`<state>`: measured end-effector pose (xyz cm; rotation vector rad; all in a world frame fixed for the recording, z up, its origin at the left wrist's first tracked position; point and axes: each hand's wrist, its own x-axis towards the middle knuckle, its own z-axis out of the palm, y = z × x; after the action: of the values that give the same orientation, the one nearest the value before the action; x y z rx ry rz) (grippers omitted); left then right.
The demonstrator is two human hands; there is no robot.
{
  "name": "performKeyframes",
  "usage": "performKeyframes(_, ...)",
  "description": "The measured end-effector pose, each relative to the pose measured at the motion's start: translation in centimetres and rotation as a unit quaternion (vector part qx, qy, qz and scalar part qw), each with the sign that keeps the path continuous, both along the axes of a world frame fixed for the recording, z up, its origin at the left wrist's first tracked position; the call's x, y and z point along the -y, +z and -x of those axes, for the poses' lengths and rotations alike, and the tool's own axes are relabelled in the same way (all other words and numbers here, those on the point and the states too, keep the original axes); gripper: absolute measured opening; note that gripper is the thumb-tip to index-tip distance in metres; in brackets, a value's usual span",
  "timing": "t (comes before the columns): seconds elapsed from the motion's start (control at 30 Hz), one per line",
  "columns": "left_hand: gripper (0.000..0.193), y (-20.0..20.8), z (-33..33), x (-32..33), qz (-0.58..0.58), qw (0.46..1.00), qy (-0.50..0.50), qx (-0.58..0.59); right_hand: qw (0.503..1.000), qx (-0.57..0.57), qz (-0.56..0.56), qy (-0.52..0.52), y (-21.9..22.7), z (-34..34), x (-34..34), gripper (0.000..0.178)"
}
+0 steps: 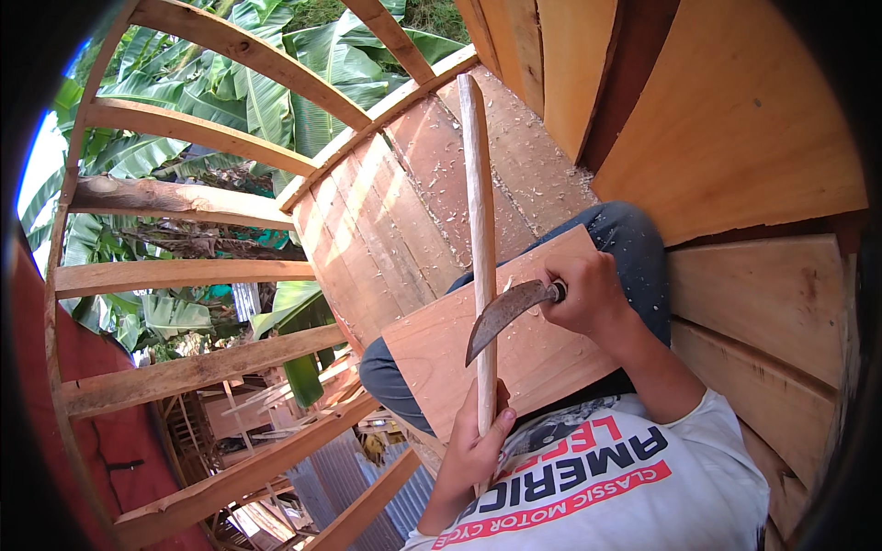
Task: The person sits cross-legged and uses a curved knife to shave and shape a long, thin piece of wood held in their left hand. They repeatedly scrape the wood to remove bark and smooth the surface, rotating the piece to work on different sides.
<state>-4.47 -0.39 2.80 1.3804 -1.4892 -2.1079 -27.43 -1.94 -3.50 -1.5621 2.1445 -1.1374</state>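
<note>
A long pale whittled stick (479, 193) stands up and away from me across my lap. Near its lower end my left hand (478, 445) is wrapped round it, thumb along the side. My right hand (584, 292) grips a knife with a curved, dark blade (507, 314); most of its handle is hidden in the fist. The blade crosses the stick a little above my left hand and appears to touch it. Beneath both lies a flat wooden board (537, 367), resting over my thighs in blue jeans (617, 241).
Wood shavings are scattered over the plank floor (404, 211) ahead. A wooden slat railing (197, 271) runs along the left, with banana leaves (340, 69) beyond it. Plank walls (735, 138) stand close on the right. Corrugated metal sheets (344, 487) show below the railing.
</note>
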Motion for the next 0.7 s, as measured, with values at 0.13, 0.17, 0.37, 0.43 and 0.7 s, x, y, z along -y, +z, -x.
performKeyframes(0.13,0.018,-0.2,0.2,-0.5,0.059,0.998,-0.016,0.022,1.0,-0.017,0.016,-0.005,-0.2,0.8,0.5,0.004)
performKeyframes(0.17,0.018,-0.2,0.4,-0.7,0.07,0.997,-0.024,0.023,0.999,-0.026,0.019,-0.017,-0.2,1.1,0.5,0.004)
performKeyframes(0.37,0.023,0.8,1.1,-0.8,0.086,0.995,-0.057,0.005,0.991,0.052,-0.027,-0.117,-0.3,2.9,2.4,0.017)
performKeyframes(0.43,0.024,0.1,0.8,-1.7,0.164,0.976,-0.139,-0.044,0.961,0.109,-0.057,-0.246,-1.5,7.8,3.7,0.024)
performKeyframes(0.7,0.026,-1.3,-2.3,1.4,0.049,0.994,0.083,-0.057,0.995,0.085,-0.046,-0.009,-0.1,2.3,0.8,0.033)
